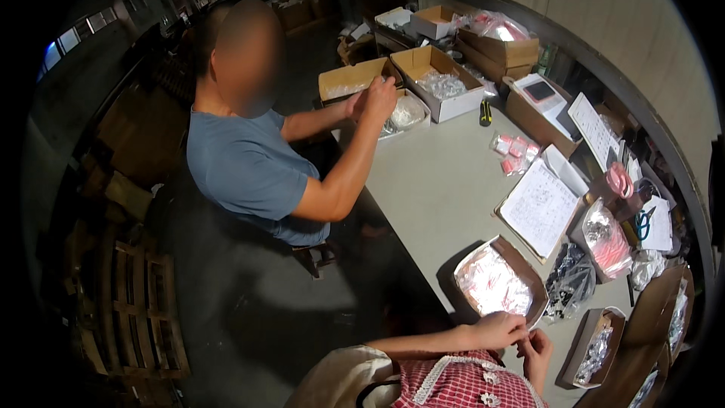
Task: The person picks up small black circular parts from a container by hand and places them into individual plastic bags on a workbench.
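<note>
My left hand (498, 330) and my right hand (537, 349) meet at the near rim of an open cardboard box (538, 304). Both have their fingers pinched together, and whatever lies between them is too small or hidden to make out. Inside the box is a heap of small clear plastic packets (492, 281) with red marks, bright under the light. To the right of that box lies a clear bag of black parts (572, 281). A narrow box of small clear bags (596, 351) stands right of my right hand.
Across the table corner a seated person in a blue shirt (245, 162) handles something small above open boxes (453, 109). On the table (423, 204) are an open notebook (538, 208), pink packets (516, 153) and a yellow-black tool (485, 113). Blue scissors (643, 225) lie at right; wooden pallets (143, 310) stand left.
</note>
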Action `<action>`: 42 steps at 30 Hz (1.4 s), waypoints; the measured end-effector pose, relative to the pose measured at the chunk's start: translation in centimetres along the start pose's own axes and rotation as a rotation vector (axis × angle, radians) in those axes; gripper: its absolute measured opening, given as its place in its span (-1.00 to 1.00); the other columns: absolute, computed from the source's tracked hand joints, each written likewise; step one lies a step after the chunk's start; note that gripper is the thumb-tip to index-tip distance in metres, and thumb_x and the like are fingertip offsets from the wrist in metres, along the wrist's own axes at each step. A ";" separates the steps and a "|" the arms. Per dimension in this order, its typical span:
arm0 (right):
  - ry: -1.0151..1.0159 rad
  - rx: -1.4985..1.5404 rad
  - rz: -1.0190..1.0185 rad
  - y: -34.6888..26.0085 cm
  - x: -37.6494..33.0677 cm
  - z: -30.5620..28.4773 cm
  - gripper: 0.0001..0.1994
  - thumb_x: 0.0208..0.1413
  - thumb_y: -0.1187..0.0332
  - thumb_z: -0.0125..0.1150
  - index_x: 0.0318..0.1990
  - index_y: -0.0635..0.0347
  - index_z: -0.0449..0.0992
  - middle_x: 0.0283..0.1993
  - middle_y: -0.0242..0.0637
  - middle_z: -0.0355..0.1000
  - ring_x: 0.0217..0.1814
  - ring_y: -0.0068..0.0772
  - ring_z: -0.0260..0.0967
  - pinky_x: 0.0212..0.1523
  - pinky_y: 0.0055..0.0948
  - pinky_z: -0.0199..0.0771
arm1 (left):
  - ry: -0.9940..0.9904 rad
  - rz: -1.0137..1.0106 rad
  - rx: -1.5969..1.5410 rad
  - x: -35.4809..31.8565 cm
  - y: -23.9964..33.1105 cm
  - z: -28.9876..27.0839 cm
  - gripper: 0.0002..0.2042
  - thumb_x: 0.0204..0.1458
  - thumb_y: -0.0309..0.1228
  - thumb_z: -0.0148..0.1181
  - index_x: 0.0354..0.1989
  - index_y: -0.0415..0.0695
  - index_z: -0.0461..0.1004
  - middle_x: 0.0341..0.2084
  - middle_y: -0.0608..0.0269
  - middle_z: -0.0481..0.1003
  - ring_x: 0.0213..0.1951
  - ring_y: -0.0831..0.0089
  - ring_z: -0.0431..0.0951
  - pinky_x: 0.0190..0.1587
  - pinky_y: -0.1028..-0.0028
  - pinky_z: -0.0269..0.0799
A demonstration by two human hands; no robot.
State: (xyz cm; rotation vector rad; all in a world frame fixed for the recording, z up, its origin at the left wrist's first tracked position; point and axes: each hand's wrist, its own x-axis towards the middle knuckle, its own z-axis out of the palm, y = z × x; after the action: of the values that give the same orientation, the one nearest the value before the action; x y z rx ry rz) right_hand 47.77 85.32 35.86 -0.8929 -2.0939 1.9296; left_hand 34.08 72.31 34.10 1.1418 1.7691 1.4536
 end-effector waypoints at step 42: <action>-0.040 -0.166 -0.291 0.8 2.5 3.0 -0.90 0.06 0.55 0.29 -0.31 0.30 0.48 -0.43 -0.34 0.47 -0.43 -0.60 0.42 -0.42 -0.57 0.41 | 0.004 -0.297 -0.280 -1.9 -1.1 -3.1 -0.85 0.23 -0.39 0.16 -0.24 -0.24 0.50 -0.46 0.30 0.57 -0.45 0.61 0.58 -0.49 0.61 0.41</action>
State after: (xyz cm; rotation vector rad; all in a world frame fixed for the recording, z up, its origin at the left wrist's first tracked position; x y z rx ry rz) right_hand 44.50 84.08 33.91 -0.5405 -2.2851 1.6603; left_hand 32.09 69.14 33.64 0.7014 1.5951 1.4622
